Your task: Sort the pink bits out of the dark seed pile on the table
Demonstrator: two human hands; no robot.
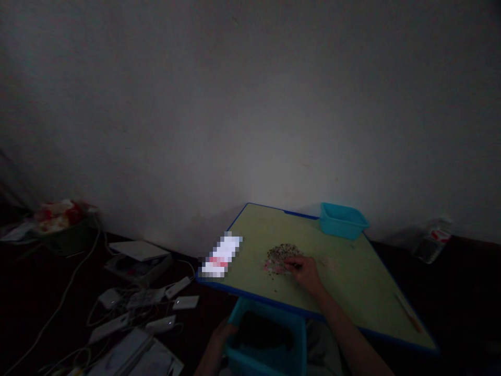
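My right hand (305, 271) rests on a green table top with a blue rim (352, 313). Its fingers are curled together at the edge of a small pile of tiny grains or beads (281, 253); what they pinch is too small to make out. My left hand (221, 337) grips the near left rim of a teal plastic tub (270, 360) held below the table's front edge. The scene is very dim.
A second teal tub (342, 219) stands at the table's far corner by the wall. A blurred white and red packet (221, 256) lies at the table's left edge. Chargers, cables and boxes (136, 303) litter the floor to the left. A thin stick (407, 310) lies near the right edge.
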